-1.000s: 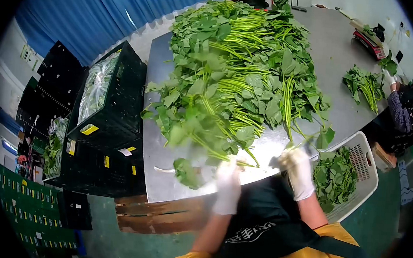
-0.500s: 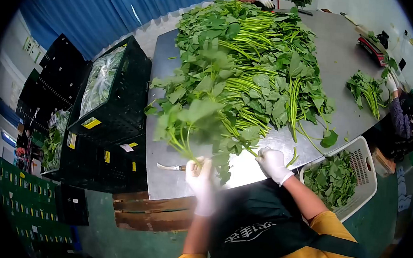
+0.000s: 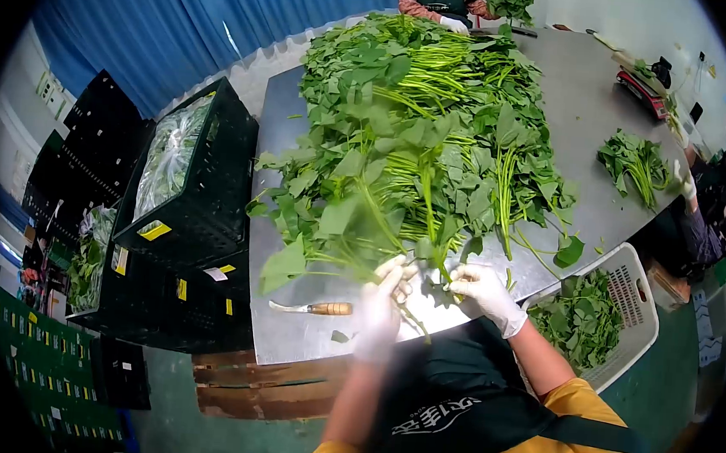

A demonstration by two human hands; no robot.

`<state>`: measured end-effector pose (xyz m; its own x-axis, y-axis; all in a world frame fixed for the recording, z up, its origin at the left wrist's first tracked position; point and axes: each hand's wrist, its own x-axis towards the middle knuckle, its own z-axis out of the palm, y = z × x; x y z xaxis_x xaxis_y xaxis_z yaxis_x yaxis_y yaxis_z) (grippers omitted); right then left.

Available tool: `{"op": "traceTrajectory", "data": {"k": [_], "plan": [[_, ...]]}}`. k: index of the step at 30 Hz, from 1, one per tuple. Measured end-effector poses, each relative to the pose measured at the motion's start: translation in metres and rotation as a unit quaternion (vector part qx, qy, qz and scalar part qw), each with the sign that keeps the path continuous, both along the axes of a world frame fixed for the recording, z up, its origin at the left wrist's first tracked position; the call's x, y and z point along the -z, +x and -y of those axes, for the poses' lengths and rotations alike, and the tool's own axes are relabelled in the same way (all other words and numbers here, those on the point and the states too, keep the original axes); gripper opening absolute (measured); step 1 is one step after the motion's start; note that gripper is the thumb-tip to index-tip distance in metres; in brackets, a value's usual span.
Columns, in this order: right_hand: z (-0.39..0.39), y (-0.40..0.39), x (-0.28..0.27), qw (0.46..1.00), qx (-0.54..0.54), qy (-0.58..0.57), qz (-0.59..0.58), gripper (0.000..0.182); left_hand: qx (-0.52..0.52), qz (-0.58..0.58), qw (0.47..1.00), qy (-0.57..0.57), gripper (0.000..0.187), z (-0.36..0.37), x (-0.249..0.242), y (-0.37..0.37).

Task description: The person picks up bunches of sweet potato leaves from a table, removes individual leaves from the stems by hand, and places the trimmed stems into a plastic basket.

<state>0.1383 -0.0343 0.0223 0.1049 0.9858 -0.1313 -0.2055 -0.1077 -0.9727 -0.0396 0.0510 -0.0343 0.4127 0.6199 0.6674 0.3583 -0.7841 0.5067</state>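
Note:
A big heap of leafy green stems point(image 3: 423, 88) covers the middle of the metal table point(image 3: 287, 343). At the near edge, my left hand point(image 3: 385, 300), white-gloved and partly blurred, is closed on a leafy stem whose leaves spread up and to the left. My right hand point(image 3: 484, 294), also gloved, is closed on the lower stems of a small bunch close beside it. A curved knife with a wooden handle point(image 3: 329, 308) lies on the table left of my left hand.
Dark crates point(image 3: 191, 223) with bagged greens stand at the left. A white basket of leaves point(image 3: 642, 330) is at the right. One co-worker point(image 3: 438, 0) is at the far edge, another point(image 3: 710, 200) at the right, near a loose bunch point(image 3: 637, 166) and a red scale point(image 3: 642, 94).
My left hand has moved right and up with its stem, closer to my right hand, uncovering the knife handle. The right co-worker's hand has moved down from the scale side.

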Motion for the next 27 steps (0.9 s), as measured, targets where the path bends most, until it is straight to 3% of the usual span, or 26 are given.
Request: {"op": "traceTrajectory", "data": {"k": [1, 2, 3, 6, 8, 10, 11, 12, 14, 15, 20, 22, 23, 24, 25, 26, 27], "plan": [[-0.001, 0.003, 0.009, 0.998, -0.016, 0.021, 0.062, 0.008, 0.041, 0.109, 0.975, -0.190, 0.024, 0.007, -0.029, 0.008], [-0.002, 0.005, 0.012, 0.983, -0.018, 0.079, 0.165, 0.008, 0.081, 0.214, 0.901, -0.369, 0.023, 0.010, -0.045, 0.017], [-0.003, 0.006, 0.019, 0.991, -0.038, 0.032, 0.125, 0.008, 0.073, 0.326, 0.762, -0.555, 0.020, 0.008, -0.043, 0.025], [-0.005, 0.010, 0.031, 0.993, -0.063, -0.021, 0.093, 0.010, 0.080, 0.260, 0.785, -0.557, 0.018, 0.006, -0.048, 0.026], [-0.008, 0.010, 0.039, 0.992, -0.067, -0.025, 0.103, 0.012, 0.080, 0.270, 0.770, -0.572, 0.012, 0.006, -0.050, 0.029], [-0.013, -0.003, 0.035, 0.994, 0.027, 0.051, 0.091, 0.015, 0.088, 0.288, 0.768, -0.565, 0.007, 0.008, -0.035, 0.032], [-0.009, -0.009, 0.019, 0.999, 0.009, 0.030, -0.010, 0.018, 0.083, 0.254, 0.827, -0.495, 0.005, 0.012, -0.031, 0.034], [-0.011, -0.009, 0.023, 0.999, 0.011, 0.031, -0.010, 0.018, 0.084, 0.252, 0.828, -0.494, 0.005, 0.015, -0.034, 0.036], [-0.017, -0.009, 0.032, 0.999, 0.003, -0.022, -0.049, 0.017, 0.106, 0.356, 0.697, -0.614, 0.005, 0.022, -0.045, 0.038], [-0.012, -0.014, 0.009, 0.997, 0.040, -0.056, -0.034, 0.017, 0.068, 0.362, 0.693, -0.620, 0.004, 0.023, -0.042, 0.042], [-0.007, -0.013, 0.027, 0.997, 0.059, -0.029, -0.047, 0.016, 0.088, 0.353, 0.725, -0.584, 0.006, 0.029, -0.047, 0.049], [-0.004, 0.000, 0.070, 0.984, 0.164, 0.060, 0.044, 0.014, 0.059, 0.307, 0.764, -0.565, 0.007, 0.032, -0.051, 0.052], [-0.007, 0.028, 0.140, 0.959, 0.208, 0.100, 0.166, 0.011, 0.046, 0.356, 0.765, -0.534, 0.006, 0.034, -0.045, 0.055], [0.015, 0.015, 0.044, 0.965, 0.241, 0.059, 0.083, 0.012, 0.047, 0.356, 0.764, -0.536, 0.006, 0.026, -0.034, 0.052], [0.029, 0.039, 0.049, 0.960, 0.222, 0.056, 0.160, 0.015, 0.051, 0.407, 0.733, -0.542, 0.005, 0.012, -0.018, 0.045], [0.041, 0.043, 0.046, 0.933, 0.294, 0.123, 0.168, 0.015, 0.053, 0.457, 0.701, -0.544, 0.005, -0.002, -0.004, 0.036], [0.057, 0.066, 0.040, 0.953, 0.291, 0.047, -0.070, 0.015, 0.006, 0.393, 0.776, -0.493, 0.006, -0.011, 0.004, 0.027]]}}
